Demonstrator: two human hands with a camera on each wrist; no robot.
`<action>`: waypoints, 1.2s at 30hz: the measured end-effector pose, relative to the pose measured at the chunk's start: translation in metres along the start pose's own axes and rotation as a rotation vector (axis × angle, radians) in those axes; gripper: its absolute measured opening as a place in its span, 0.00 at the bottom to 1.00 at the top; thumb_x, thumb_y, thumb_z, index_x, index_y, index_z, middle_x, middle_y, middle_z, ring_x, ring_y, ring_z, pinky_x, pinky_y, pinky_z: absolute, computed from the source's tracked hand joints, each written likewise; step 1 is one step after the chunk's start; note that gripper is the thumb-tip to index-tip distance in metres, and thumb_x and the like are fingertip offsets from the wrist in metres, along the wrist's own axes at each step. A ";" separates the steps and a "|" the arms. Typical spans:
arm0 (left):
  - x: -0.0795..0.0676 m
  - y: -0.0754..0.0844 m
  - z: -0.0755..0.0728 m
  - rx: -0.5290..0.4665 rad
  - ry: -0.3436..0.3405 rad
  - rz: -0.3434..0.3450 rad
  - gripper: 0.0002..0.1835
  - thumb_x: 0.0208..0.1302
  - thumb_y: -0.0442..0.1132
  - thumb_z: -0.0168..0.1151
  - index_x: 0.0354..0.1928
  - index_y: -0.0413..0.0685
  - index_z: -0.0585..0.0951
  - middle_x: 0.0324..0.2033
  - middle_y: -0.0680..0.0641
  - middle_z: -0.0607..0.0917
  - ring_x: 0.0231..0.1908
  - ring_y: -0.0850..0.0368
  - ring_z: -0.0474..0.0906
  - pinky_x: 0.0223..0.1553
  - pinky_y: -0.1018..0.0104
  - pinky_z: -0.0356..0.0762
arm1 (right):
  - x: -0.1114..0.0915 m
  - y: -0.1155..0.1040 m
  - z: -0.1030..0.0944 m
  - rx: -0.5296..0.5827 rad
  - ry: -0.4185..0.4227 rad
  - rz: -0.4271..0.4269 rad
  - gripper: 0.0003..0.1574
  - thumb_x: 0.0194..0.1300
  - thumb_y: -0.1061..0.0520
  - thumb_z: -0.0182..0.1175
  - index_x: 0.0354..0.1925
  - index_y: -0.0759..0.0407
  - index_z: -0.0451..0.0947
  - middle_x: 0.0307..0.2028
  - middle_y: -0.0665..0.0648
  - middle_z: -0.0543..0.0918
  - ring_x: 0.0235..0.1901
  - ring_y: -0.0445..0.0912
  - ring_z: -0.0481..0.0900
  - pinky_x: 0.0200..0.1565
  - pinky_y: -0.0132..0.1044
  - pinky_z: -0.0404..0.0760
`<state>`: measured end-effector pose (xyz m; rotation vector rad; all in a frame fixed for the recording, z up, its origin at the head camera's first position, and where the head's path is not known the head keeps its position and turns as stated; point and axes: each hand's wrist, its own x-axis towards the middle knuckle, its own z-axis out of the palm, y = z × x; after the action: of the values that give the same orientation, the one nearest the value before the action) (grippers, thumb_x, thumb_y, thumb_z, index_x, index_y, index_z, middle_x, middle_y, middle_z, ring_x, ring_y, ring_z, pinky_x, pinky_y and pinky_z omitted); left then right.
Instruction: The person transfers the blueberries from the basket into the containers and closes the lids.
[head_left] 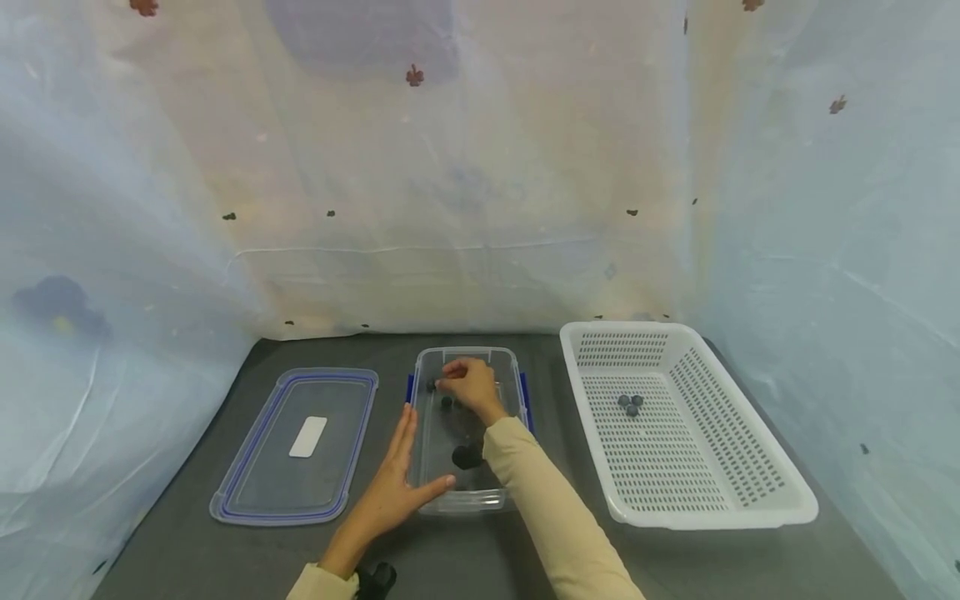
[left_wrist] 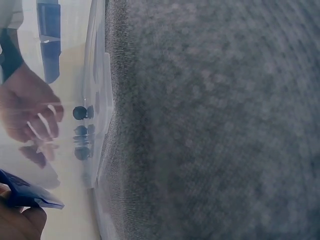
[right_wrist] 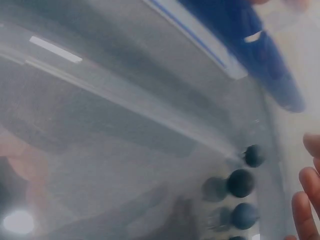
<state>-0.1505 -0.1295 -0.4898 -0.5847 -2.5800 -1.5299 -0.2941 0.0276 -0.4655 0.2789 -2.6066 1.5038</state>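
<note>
A clear plastic container (head_left: 427,492) with blue side latches stands open in the middle of the table. My left hand (head_left: 393,483) lies along its left side, fingers extended, thumb spread toward the near rim. In the left wrist view its fingertips are at the blue latch (left_wrist: 25,192). My right hand (head_left: 471,386) is over the container's far half, fingers loosely bent. The right wrist view shows its fingers (right_wrist: 304,212) apart from several small dark round berries (right_wrist: 241,183), which look like blueberries. Nothing shows between those fingers, though part of the hand is out of frame.
A white perforated basket (head_left: 600,467) stands to the right with three dark berries (head_left: 632,411) in it. On the left lies a clear lid (head_left: 262,492) with a blue seal and a white label (head_left: 308,437). A patterned sheet (head_left: 465,283) hangs behind the table.
</note>
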 end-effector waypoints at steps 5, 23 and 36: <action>0.000 -0.001 0.000 -0.005 -0.005 0.004 0.59 0.58 0.53 0.70 0.76 0.39 0.39 0.75 0.40 0.35 0.71 0.35 0.38 0.61 0.33 0.54 | 0.000 -0.014 -0.010 0.078 -0.006 -0.049 0.14 0.55 0.62 0.72 0.41 0.66 0.84 0.34 0.56 0.86 0.36 0.47 0.84 0.38 0.35 0.82; 0.000 -0.002 0.000 0.003 -0.019 -0.017 0.61 0.57 0.55 0.70 0.76 0.42 0.37 0.75 0.42 0.33 0.71 0.32 0.39 0.60 0.31 0.54 | -0.013 -0.059 -0.097 0.268 -0.065 -0.222 0.18 0.61 0.60 0.68 0.49 0.64 0.80 0.44 0.59 0.83 0.43 0.50 0.81 0.43 0.42 0.80; 0.000 0.002 -0.001 0.121 0.034 0.040 0.60 0.56 0.58 0.69 0.75 0.36 0.43 0.75 0.38 0.41 0.71 0.34 0.43 0.61 0.34 0.56 | -0.025 -0.042 -0.185 0.252 0.028 -0.269 0.18 0.61 0.63 0.67 0.49 0.66 0.79 0.46 0.66 0.82 0.45 0.50 0.78 0.47 0.40 0.78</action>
<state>-0.1496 -0.1298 -0.4877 -0.5883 -2.5961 -1.3485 -0.2586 0.1702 -0.3422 0.6004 -2.2455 1.7164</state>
